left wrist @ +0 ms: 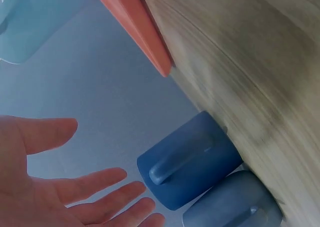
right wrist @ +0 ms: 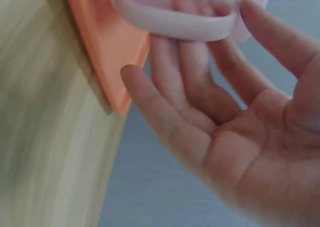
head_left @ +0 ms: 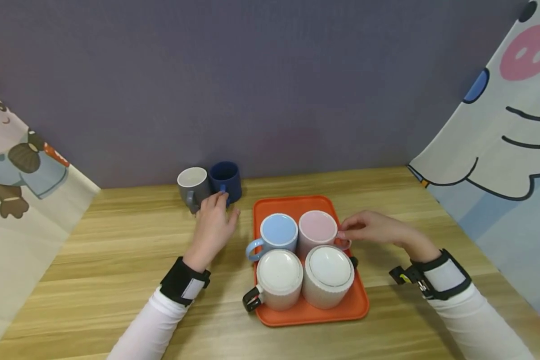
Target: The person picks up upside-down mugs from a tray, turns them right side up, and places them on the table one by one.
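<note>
Pink mug (head_left: 317, 227), back right of four on the orange tray (head_left: 357, 300): your right hand (head_left: 372, 229) reaches its handle (right wrist: 175, 24) with fingers (right wrist: 192, 82) slipped partly through the loop and the thumb lying loosely above it; the wrist view shows them relaxed and not yet closed, so nothing is held. Judge the mug as glazed ceramic: rigid, smooth, moderately heavy for its size, and liable to chip if knocked. Take hold at the handle, fingers through, thumb on top.

Just left of that grip stands the light blue mug (head_left: 276, 232), touching or nearly touching the pink one; in front of it, toward you, sit two white mugs (head_left: 326, 272) packed close together. Lift straight up before moving sideways, since the neighbours leave no room to slide. The tray's right rim lies directly beneath your fingers; beyond it bare wooden table (head_left: 396, 200) opens to the right and back.

Your left hand (head_left: 213, 225), well apart to the left, hovers with fingers spread and straight just before the dark blue mug (left wrist: 187, 159), whose handle faces it; whether the fingertips touch is not clear. A grey mug (head_left: 193, 187) stands against it on the far side, both near the back wall.
</note>
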Demonstrator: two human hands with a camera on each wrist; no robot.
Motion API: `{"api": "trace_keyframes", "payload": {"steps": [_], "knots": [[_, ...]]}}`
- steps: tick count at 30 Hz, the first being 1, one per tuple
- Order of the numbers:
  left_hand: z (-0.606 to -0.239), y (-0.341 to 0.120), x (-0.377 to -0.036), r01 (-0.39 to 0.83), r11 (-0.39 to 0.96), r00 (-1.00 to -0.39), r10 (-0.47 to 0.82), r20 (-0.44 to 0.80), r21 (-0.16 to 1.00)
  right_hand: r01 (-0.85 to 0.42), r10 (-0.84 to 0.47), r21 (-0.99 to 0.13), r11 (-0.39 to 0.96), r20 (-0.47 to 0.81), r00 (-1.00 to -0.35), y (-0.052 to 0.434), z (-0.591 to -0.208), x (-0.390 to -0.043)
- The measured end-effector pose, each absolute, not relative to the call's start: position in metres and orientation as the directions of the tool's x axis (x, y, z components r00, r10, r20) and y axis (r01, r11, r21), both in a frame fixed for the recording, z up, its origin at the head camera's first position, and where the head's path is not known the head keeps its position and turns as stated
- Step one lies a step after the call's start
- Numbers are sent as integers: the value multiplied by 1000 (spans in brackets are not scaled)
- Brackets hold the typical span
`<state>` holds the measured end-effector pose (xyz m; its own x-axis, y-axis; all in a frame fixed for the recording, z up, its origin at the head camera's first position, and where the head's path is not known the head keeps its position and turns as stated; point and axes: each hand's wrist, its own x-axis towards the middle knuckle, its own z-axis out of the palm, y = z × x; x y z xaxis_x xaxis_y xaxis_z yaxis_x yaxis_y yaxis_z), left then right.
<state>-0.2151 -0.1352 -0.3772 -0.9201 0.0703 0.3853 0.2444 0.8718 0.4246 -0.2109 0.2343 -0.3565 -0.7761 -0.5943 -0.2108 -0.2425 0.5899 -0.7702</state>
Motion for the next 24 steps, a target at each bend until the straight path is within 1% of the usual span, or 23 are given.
{"api": "trace_keyframes", "payload": {"steps": [7,13,16,24], "knots": [[-380,-130,-213,262,870,-922,98,374,417,-265,-655,-806,529,-189,-732,238,-369,-219],[-380,-124,-211,281,861,-920,115,375,425,-337,-738,-820,462,-144,-659,240,-376,-225],[-381,-121,-211,278,860,-923,116,367,428,-346,-766,-840,418,-122,-631,242,-380,-227],[-382,-116,-213,305,852,-918,144,371,425,-337,-803,-890,306,-51,-594,247,-393,-232]]}}
